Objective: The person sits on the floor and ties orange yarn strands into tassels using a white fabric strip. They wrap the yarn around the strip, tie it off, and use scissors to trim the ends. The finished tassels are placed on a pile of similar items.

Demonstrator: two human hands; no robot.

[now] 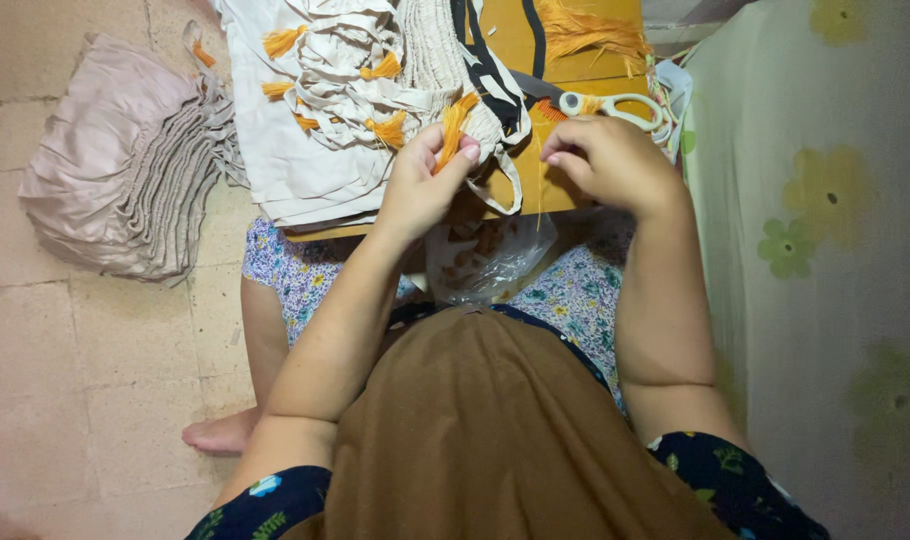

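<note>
My left hand [422, 180] pinches an orange tassel [452, 128] that hangs from a cream cloth strap. My right hand [610, 160] hovers just to the right with its fingers curled; a thin orange thread seems to run down from it, but I cannot tell for sure. Both hands work over a brown board [535, 185] resting across my lap. A pile of cream cloth pieces with orange tassels [325, 90] lies on the board's left half.
White-handled scissors [615, 105] lie on the board just above my right hand. Loose orange fibre [590, 30] sits at the board's far edge. A clear plastic bag [485, 260] rests in my lap. A stack of beige pleated fabric [125, 170] lies on the tiled floor at left. A floral sheet [825, 250] covers the right side.
</note>
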